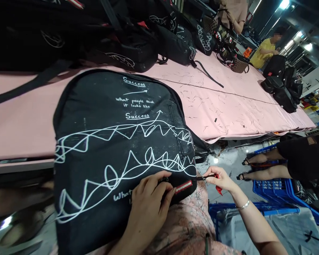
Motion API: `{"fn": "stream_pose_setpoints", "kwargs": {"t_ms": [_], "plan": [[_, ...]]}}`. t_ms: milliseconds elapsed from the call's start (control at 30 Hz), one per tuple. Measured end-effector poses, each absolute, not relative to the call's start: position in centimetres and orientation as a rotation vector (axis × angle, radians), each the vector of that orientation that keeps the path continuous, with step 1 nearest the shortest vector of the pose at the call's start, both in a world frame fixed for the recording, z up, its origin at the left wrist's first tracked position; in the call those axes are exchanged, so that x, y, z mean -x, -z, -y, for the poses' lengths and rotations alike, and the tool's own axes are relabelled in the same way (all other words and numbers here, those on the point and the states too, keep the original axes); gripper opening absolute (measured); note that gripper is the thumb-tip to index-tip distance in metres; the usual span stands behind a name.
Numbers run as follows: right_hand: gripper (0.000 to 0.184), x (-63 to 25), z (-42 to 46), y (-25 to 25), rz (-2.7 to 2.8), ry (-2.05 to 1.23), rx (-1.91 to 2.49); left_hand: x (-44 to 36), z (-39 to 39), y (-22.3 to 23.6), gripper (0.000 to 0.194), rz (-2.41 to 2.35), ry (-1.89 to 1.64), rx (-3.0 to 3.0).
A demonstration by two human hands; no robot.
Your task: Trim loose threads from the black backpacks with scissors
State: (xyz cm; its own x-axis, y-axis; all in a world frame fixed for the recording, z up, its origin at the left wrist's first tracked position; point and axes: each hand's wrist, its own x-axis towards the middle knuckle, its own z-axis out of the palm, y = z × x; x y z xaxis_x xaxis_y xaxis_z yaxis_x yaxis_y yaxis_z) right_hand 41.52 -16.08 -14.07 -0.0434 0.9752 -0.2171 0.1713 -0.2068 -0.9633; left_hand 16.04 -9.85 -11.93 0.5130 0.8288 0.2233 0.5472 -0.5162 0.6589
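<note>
A black backpack (95, 92) with white scribbled lines and the lettering "Success" lies on its back across my lap and the table edge. My left hand (150, 198) rests on its lower front, thumb and index finger pinched together beside a red label (184, 186). Whether fabric or a thread is between those fingertips is hard to see. At the bag's lower right edge, my right hand (220, 178) grips small dark scissors (202, 178). Their tips point left at the seam by the label. Something red (218, 190) hangs from the handle, partly hidden by my fingers.
A pink-covered table (202, 102) carries scattered thread bits and a row of black bags (172, 42) along its far side. More black bags (284, 85) stand at its far end. Blue crates (271, 193) sit on the floor at right. Several people are nearby.
</note>
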Motion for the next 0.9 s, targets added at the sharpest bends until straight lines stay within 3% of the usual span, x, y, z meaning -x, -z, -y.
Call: {"fn": "stream_pose_setpoints", "kwargs": {"t_ms": [467,900], "plan": [[0.026,-42.1,14.7,13.8,1.431,-1.297,1.485,-15.6,9.9,12.2,0.019,-1.093,-0.799,-2.150],[0.023,-41.5,13.4,13.0,1.474,-1.455,1.403,-15.4,10.0,12.3,0.019,-1.101,-0.839,-2.139]]}}
